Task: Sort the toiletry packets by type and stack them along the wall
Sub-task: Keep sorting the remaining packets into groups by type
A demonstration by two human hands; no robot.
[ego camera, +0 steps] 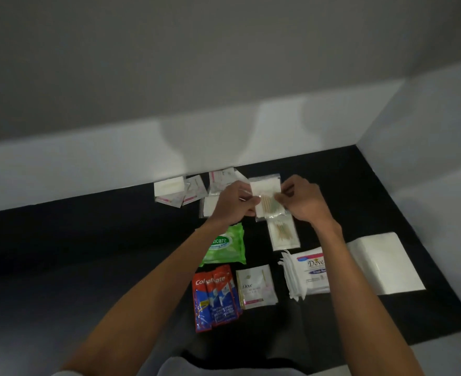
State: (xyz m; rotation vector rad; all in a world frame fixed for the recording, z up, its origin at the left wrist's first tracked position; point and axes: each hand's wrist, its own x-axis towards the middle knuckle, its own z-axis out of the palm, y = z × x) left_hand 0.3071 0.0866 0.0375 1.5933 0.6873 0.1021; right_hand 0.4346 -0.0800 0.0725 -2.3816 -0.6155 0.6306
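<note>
My left hand [233, 203] and my right hand [303, 199] both pinch a clear cotton-swab packet [267, 195] by its side edges, above the dark floor near the wall. Just below it lies a second swab packet [283, 234]. Several small white-and-pink sachets [194, 189] lie scattered against the wall to the left. Closer to me sit a green wipes pack [225, 246], red Colgate sachets [215, 297], a white Dove sachet [256, 286] and a stack of white Dove wipes packs [306, 272].
A white wall [88, 164] runs along the far edge of the dark floor [88, 253], meeting a white side wall [427, 131] at the right. A large flat white packet [383, 263] lies at the right.
</note>
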